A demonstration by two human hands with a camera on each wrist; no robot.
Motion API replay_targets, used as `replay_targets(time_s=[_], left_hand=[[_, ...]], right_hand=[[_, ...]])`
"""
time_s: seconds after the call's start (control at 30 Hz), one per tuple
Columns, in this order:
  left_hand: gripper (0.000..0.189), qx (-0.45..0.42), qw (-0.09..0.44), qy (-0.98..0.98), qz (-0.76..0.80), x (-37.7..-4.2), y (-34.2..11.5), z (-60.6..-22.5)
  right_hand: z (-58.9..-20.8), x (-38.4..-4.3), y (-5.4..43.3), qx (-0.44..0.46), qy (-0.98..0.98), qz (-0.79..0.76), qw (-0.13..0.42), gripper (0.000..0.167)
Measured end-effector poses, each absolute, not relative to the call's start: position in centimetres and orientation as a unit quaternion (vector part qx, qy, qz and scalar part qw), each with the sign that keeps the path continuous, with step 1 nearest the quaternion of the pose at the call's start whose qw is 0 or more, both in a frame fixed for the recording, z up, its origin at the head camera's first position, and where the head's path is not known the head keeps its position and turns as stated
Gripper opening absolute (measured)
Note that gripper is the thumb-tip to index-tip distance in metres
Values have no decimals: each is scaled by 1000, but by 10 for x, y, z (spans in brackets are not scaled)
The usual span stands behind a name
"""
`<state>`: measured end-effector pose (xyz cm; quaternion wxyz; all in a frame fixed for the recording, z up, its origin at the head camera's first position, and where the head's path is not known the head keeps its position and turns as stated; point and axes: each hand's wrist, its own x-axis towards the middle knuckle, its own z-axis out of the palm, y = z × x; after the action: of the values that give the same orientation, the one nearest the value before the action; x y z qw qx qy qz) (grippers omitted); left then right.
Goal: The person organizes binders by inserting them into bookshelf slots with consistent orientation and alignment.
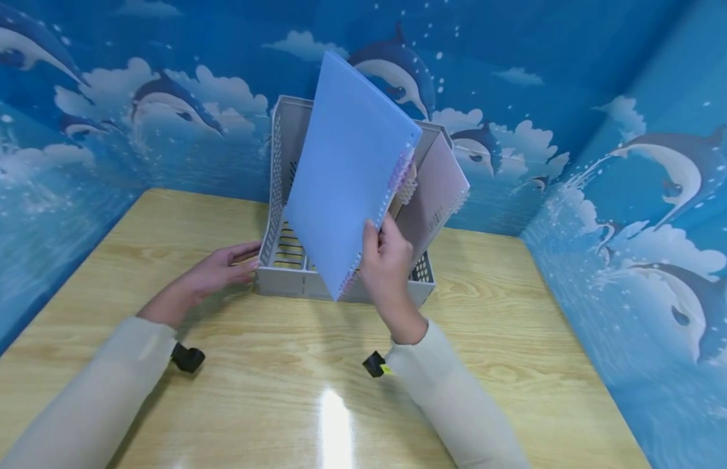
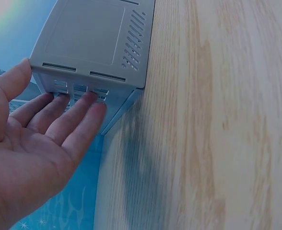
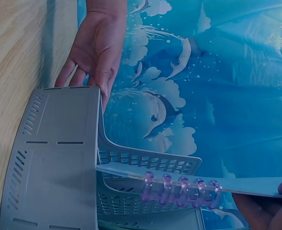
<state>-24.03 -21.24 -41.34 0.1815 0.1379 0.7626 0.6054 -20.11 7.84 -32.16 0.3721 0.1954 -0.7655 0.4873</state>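
Note:
My right hand (image 1: 389,264) pinches a blue ring-bound notebook (image 1: 352,163) by its spine edge, thumb on the cover. The notebook is tilted over a grey file holder (image 1: 340,290), its lower corner in front of the holder's front wall. Purple binding rings (image 3: 182,189) show clearly in the right wrist view. At the holder's left side, my left hand (image 1: 223,268) touches the perforated wall with fairly straight fingers; the left wrist view shows the fingertips (image 2: 98,109) against its slots. A pink ring-bound notebook (image 1: 436,185) leans in the right part of the holder.
The holder stands on a wood-grain table (image 1: 270,391), near a blue backdrop (image 1: 223,39) printed with dolphins. Another ring binding (image 1: 407,189) shows partly behind the blue notebook. Black wrist cameras (image 1: 187,358) hang at both cuffs.

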Motion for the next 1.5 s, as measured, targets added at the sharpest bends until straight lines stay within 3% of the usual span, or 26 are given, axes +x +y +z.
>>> replay_targets(time_s=[0.5,0.9,1.5], left_hand=[[64,138,181,762,607,-237,-216,-412],[64,145,184,758,609,-238,-216,-414],[66,140,193,758,607,-237,-215,-414]], right_hand=[[-321,-220,40,189,-770,447,413,18],[-327,-234,17,156,-790,413,426,42],[-332,-253,-7,94,-775,424,459,40]])
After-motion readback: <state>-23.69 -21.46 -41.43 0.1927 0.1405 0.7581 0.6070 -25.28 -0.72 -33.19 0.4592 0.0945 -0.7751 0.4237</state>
